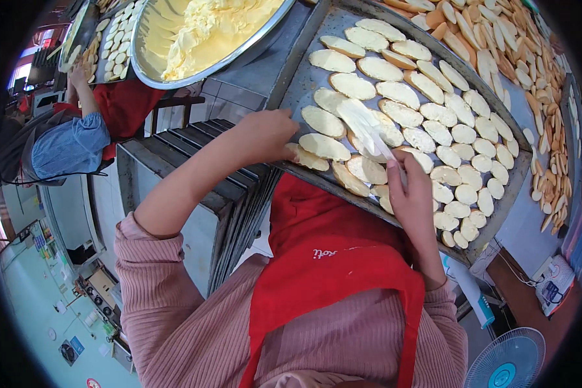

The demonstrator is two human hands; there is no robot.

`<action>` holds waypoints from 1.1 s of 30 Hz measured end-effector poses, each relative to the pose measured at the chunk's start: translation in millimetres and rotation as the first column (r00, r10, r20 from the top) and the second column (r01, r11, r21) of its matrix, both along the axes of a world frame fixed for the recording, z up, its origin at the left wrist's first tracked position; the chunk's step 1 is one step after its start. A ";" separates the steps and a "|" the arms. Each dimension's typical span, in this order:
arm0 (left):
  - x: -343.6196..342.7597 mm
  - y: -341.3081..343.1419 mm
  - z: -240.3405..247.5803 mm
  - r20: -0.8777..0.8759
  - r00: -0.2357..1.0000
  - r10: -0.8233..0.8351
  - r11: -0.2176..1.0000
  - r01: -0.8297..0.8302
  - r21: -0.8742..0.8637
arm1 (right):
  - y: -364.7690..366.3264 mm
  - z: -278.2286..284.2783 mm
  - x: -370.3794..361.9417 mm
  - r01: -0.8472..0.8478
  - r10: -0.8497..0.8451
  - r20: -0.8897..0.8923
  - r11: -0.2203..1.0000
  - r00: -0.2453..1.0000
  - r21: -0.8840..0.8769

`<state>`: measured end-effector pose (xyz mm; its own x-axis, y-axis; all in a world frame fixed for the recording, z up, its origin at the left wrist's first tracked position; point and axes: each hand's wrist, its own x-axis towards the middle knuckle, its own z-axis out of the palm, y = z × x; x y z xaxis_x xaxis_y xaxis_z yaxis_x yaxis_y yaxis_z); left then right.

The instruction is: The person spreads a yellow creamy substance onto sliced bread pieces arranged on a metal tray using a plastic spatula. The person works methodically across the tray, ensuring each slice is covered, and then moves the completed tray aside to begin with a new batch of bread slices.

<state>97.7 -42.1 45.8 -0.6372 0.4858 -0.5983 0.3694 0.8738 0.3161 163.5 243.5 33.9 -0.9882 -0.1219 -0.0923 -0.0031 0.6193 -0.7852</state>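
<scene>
A dark metal tray slants across the right half, covered with rows of oval bread slices spread with pale cream. My right hand is closed round the handle of a cream-coated spatula, whose blade lies over slices in the tray's left part. At the tray's left edge, my left hand is curled, with its fingertips at the edge of a coated bread slice. Part of that grip is hidden by the hand itself.
A big metal bowl of yellow cream stands beyond my left hand. Plain bread slices are heaped at the right. Stacked trays sit below my left arm. Another person works at the far left; a fan stands lower right.
</scene>
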 end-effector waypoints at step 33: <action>-16.5 -1.9 19.8 0.349 0.935 0.059 0.984 -0.114 0.140 | -39.1 -14.4 -2.6 -0.023 0.085 0.302 0.978 0.949 -0.205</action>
<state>81.2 -43.9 65.7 -0.4511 0.5421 -0.7090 0.1398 0.8275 0.5438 161.0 204.3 19.6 -0.9066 -0.2210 -0.3595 0.2288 0.4583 -0.8588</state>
